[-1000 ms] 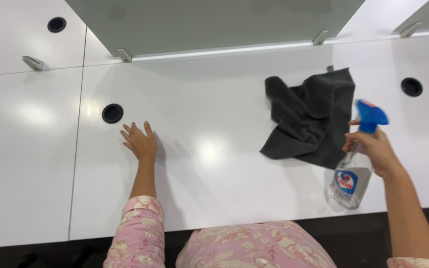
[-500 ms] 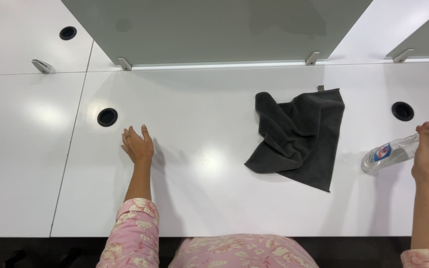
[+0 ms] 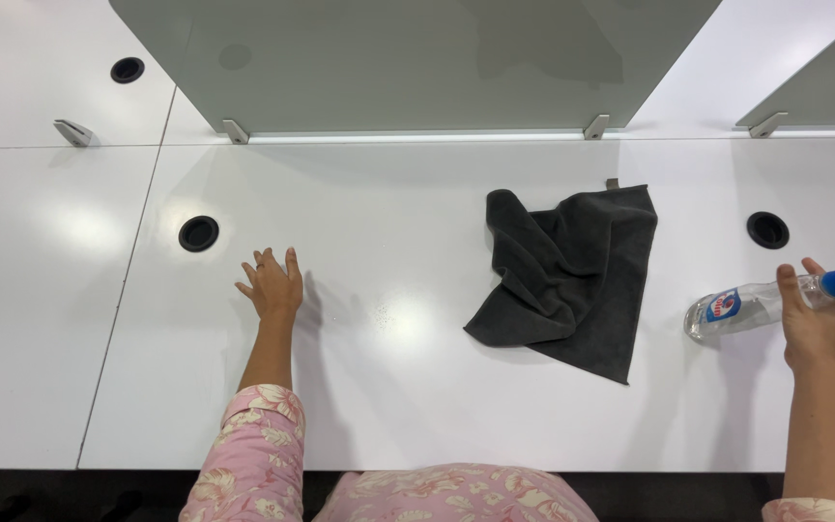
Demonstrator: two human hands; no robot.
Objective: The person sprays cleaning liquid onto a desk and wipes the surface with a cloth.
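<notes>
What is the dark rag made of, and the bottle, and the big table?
The dark grey cloth looks like soft, fuzzy microfibre: matte, crumpled into folds. The spray bottle, held by the right hand, seems clear plastic, since the table shows through it, with a blue plastic top. The white table looks like smooth, glossy laminate, as it mirrors the lights; I can't tell for sure.

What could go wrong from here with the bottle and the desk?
1. The right hand holds the spray bottle tipped on its side near the desk edge; a loose grip might drop it or let it leak.
2. The nozzle end is out of view, so spray may miss the cloth and reach the cable hole.
3. The left hand lies flat on the glossy top; wet, it might slip.
</notes>
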